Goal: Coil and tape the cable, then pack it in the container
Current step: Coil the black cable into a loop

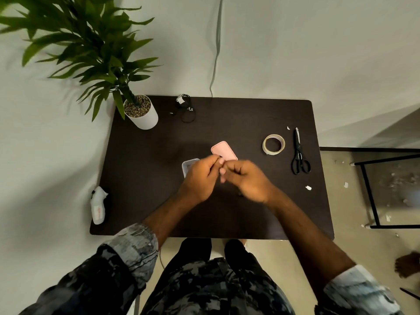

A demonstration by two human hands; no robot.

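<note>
My left hand (201,178) and my right hand (247,181) meet above the middle of the dark table (141,169), fingers curled and pinched together. What they pinch is mostly hidden. A thin dark bit under my right hand (240,195) looks like black cable. Just behind my left hand a clear container (188,165) is partly covered, and its pink lid (223,151) lies beyond my fingers. A second black cable (187,110), loosely looped with a white band on it, lies at the table's back edge.
A tape roll (273,144) and black scissors (299,153) lie to the right. A potted plant (142,112) stands at the back left corner. A white wrapped object (98,206) sits at the left edge. Small white scraps (308,188) lie on the right side.
</note>
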